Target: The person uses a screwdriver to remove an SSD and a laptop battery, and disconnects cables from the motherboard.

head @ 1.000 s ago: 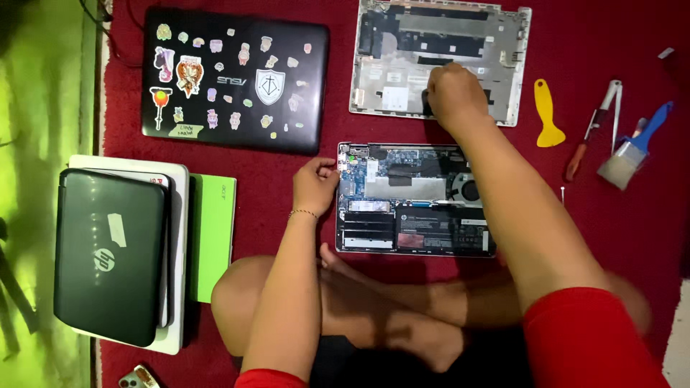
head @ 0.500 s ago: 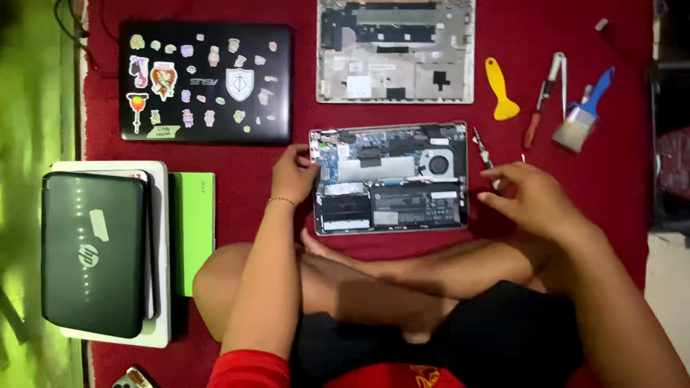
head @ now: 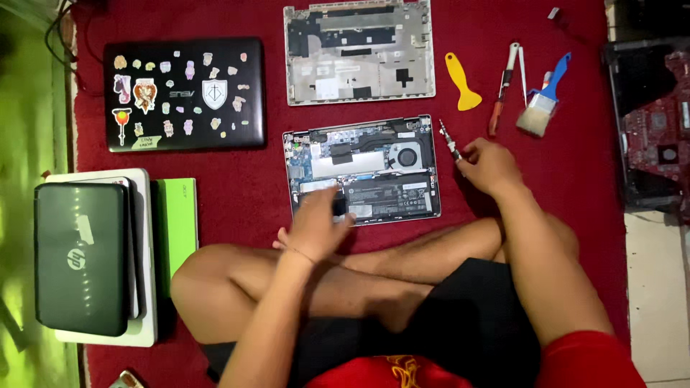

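At frame centre the opened laptop (head: 363,171), stiff but fragile inside, is being steadied at its lower edge by the left hand (head: 316,224), fingers loosely spread, best gripped by its rim, while a slim screwdriver (head: 451,141) is being pinched by the right hand (head: 489,167).

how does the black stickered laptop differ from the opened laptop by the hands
The black stickered laptop is closed, its lid covered in stickers; the opened laptop lies with its bottom cover off, showing fan and battery. The stickered one lies untouched, while the left hand rests on the opened one. Both lie flat on the red mat.
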